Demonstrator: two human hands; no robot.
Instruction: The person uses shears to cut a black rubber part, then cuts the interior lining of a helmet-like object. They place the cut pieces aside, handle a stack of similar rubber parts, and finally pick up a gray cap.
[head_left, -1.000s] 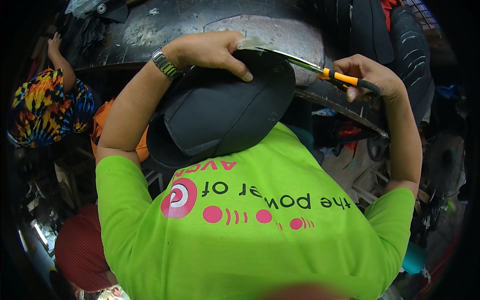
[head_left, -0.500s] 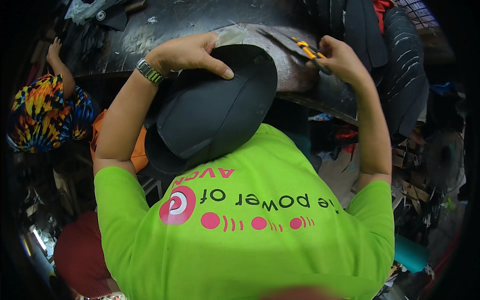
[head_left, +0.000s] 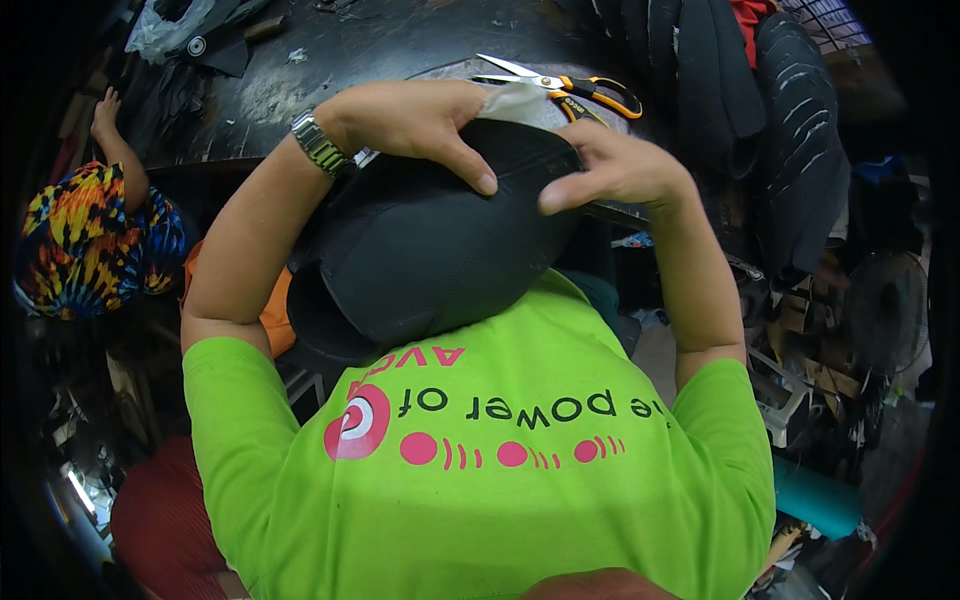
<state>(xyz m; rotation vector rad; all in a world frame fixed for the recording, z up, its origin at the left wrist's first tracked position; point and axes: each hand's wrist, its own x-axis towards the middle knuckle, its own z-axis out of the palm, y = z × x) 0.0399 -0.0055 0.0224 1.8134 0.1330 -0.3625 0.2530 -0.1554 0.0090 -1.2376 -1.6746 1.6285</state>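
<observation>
Both hands hold a black stitched tube-shaped piece point(head_left: 430, 240) that resembles a boot upper, tilted above my lap with a seam along its side. My left hand point(head_left: 420, 115) grips its far edge, thumb on the outer face and fingers hidden behind. At the upper right corner, my right hand point(head_left: 620, 170) pinches the same edge, thumb in front. Beyond the hands, scissors point(head_left: 550, 82) with black and orange handles lie on the dark worktable point(head_left: 370, 50), blades apart and touched by neither hand. A whitish scrap point(head_left: 515, 105) shows behind the black piece's far edge.
Black curved pieces point(head_left: 800, 140) hang or stand in a row at the right. Plastic and dark scraps point(head_left: 175, 30) lie at the table's far left. A person in a colourful patterned shirt point(head_left: 85, 230) is at the left, one hand near the table. A teal roll point(head_left: 820, 498) lies lower right.
The scissors have left my right hand and now rest on the table. That hand has moved left onto the black piece's edge. My left hand and the piece have shifted slightly right and nearer.
</observation>
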